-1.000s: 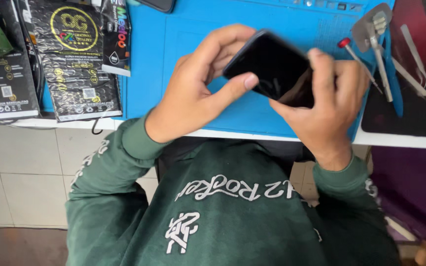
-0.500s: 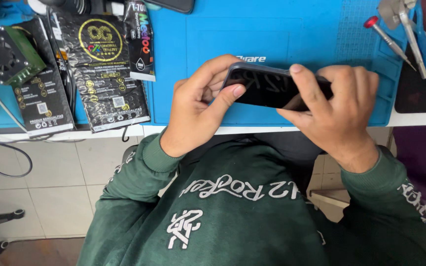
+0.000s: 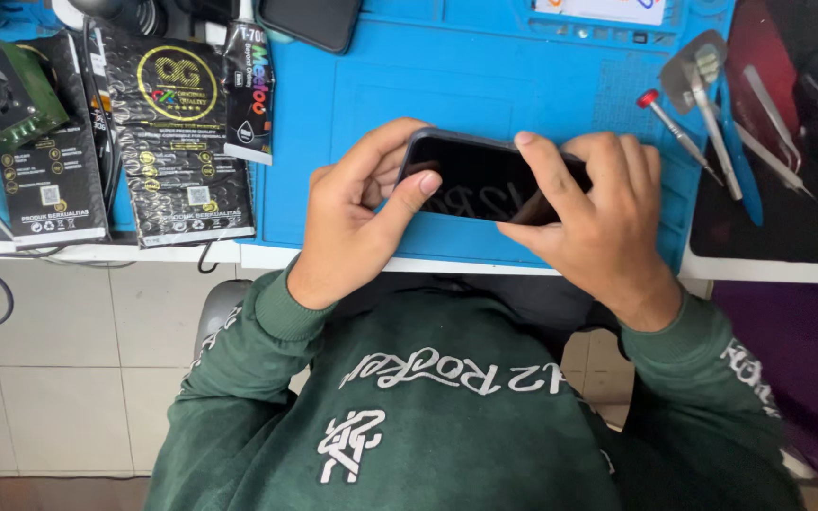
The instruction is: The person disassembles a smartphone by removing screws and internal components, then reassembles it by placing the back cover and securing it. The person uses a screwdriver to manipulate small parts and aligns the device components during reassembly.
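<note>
We have the dark phone [image 3: 485, 178] gripped at both ends just above the blue mat [image 3: 485, 76] at the bench's near edge, left hand [image 3: 357, 222] and right hand [image 3: 598, 222] closed around it, thumbs pressing its glass, apparently seating or checking the screen.

Single view: head-worn camera, facing steeply down, close above hands; frame takes in blue work mat [image 3: 485, 85] at top, wearer's green sweatshirt [image 3: 447, 407] below, tiled floor [image 3: 59, 378] at lower left; no second view
</note>
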